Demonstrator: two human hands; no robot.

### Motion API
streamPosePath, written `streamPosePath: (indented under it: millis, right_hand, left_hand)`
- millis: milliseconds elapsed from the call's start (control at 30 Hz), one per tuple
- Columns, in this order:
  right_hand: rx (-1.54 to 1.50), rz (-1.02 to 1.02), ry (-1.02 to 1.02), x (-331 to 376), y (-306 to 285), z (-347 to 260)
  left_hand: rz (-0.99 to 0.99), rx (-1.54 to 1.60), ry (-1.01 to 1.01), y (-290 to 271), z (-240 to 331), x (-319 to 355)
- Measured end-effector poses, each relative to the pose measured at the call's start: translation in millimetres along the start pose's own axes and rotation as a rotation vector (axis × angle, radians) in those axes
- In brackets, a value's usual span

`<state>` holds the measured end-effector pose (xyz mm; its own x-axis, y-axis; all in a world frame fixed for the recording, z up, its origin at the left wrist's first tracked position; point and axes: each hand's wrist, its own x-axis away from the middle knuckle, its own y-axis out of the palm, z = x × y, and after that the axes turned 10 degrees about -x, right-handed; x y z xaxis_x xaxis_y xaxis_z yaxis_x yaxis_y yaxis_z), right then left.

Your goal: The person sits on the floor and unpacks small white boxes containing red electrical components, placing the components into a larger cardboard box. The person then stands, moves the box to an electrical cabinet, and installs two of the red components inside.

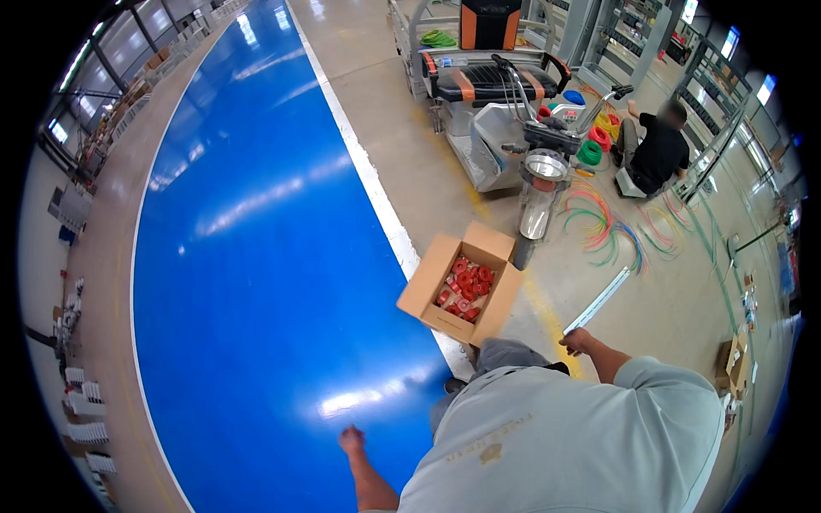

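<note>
My left hand (351,440) hangs low over the blue floor with its fingers curled and nothing in it. My right hand (578,342) is out to my right, fingers curled, right at the near end of a long white strip (603,296). Whether it grips the strip or the strip just lies on the floor behind it is unclear. An open cardboard box (434,295) with several red ring-shaped parts (466,282) and small white pieces sits on the floor just ahead of me, on the white line.
A grey electric cart (505,111) with a black and orange seat stands ahead. A person in black (658,154) sits on the floor beside coloured cable coils (594,150) and loose wires (611,227). Shelving stands at the far right, and a small box (734,363) at the right.
</note>
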<state>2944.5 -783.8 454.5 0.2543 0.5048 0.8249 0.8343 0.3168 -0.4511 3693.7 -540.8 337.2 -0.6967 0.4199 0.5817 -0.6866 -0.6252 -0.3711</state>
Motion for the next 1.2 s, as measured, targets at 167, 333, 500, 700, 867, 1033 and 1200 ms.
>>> streamPosePath:
  millis: [167,333,500,700,867,1033,1200]
  right_hand:
    - [0.018,-0.082,0.202,-16.2,19.1,10.3]
    - [0.082,-0.257,0.101,-86.4,52.4,-90.1]
    - [-0.068,-0.188,-0.144,-175.2,64.5,-256.1]
    - [-0.434,-0.201,-0.334,-172.1,71.7,-433.2]
    - [-0.35,-0.193,-0.247,-184.7,80.3,-467.3]
    - [-0.105,-0.196,-0.241,-167.2,96.6,-515.4]
    - [-0.128,-0.207,-0.298,-156.8,105.8,-579.8]
  left_hand:
    - [-0.147,-0.154,0.186,81.9,225.6,-35.0]
    - [-0.273,-0.299,0.425,129.0,320.1,-44.1]
    - [-0.312,-0.431,0.192,102.3,255.1,-47.7]
    - [-0.485,-1.201,0.303,65.4,167.4,-39.5]
    - [-0.623,-1.45,0.76,109.8,187.7,-67.1]
    - [-0.474,-0.684,-0.087,164.8,241.0,-168.5]
    - [-0.324,-0.434,-0.232,177.2,305.3,-234.6]
